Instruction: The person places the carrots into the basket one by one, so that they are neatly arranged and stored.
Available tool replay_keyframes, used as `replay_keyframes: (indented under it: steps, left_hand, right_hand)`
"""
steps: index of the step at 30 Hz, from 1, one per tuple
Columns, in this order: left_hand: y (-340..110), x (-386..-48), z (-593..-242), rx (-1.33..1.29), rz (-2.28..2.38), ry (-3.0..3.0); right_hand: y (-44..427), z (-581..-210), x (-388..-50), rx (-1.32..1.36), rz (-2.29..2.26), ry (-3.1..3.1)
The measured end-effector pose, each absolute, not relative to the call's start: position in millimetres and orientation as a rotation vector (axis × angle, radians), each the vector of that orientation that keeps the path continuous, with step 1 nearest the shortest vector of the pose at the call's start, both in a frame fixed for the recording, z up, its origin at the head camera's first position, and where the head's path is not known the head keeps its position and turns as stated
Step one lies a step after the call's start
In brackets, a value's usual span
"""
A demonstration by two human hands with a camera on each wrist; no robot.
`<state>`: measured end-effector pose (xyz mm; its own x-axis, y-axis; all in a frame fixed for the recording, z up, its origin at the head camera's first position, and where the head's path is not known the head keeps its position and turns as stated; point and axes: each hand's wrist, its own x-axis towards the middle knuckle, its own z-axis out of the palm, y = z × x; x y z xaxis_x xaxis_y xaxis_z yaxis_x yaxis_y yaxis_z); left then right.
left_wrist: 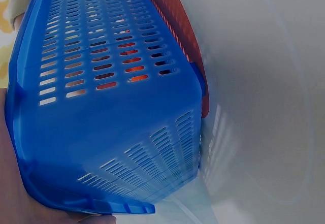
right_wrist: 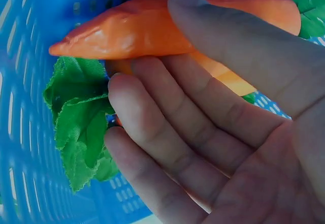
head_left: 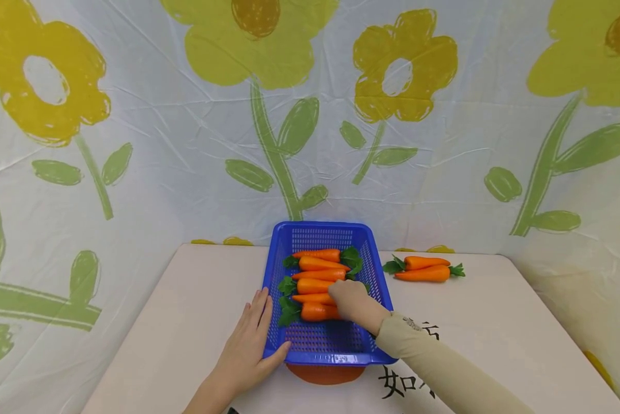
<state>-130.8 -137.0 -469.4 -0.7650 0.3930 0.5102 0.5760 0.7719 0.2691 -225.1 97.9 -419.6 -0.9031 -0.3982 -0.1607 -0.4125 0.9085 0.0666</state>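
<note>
- Beige sleeve (head_left: 444,362) crosses the near right part of the table, with a small dark emblem (head_left: 412,324) close to the cuff.
- Black characters (head_left: 391,383) mark the pale tabletop (head_left: 185,322) right of the basket's near end, partly covered by the sleeve.
- Reddish-orange and rounded, a shape (head_left: 325,375) shows from under the basket's near edge.
- Left hand (head_left: 245,345): its fingers lie straight along the left rim of the blue basket (head_left: 335,359), the thumb spread away toward the near left corner. How firmly it presses, I cannot tell.
- Slotted plastic walls, seen close in the left wrist view, let bits of orange show through.
- Right hand (head_left: 355,302): it reaches down into the basket from the right and pinches a carrot (right_wrist: 150,26), thumb across one side, first fingers bent behind the other; the last two fingertips stay off it, near green leaves (right_wrist: 81,127).
- Six carrots (head_left: 317,286) show in the basket, side by side from near the middle to the far part, leafy tops alternating left and right.
- Two more carrots (head_left: 424,270) lie together on the table, right of the basket's far half.
- White cloth (head_left: 175,144) with yellow flowers (head_left: 428,63) hangs behind everything.
</note>
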Motion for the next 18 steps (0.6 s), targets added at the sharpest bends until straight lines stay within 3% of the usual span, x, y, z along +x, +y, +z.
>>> replay_keyframes:
  steps: [18]
  left_hand:
    - [-137.0, -130.5, -468.9, -0.735, -0.578, -2.53]
  right_hand:
    - [101.3, -414.7, -224.2, -0.538, 0.137, 2.939]
